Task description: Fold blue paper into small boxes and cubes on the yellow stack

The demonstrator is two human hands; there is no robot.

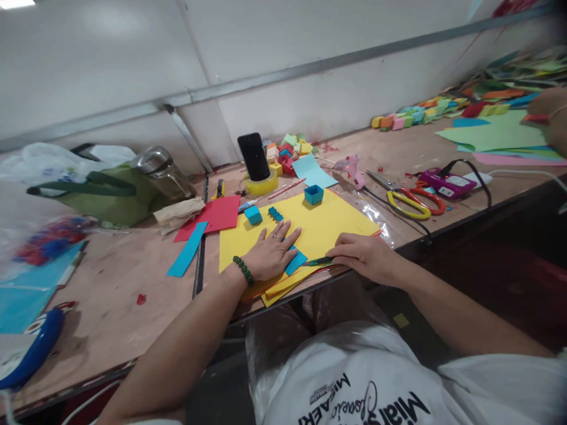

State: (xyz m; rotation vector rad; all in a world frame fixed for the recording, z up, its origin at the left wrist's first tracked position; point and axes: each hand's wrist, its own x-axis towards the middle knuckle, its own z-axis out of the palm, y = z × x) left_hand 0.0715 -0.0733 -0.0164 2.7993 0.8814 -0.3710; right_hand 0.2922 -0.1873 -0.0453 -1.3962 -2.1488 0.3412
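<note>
Blue paper [297, 262] flat on yellow sheet [343, 215]; slim tool [319, 260] beside.

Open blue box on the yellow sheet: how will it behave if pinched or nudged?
Probably light and easily crushed: the blue box has thin, paper-like walls. Its open top suggests the rim may flex inward under a pinch. Flat-sided, it would likely slide over the yellow sheet rather than roll.

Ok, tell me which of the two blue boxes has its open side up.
The box nearer the glue gun: its hollow inside shows, while the other box has a closed face on top.
</note>
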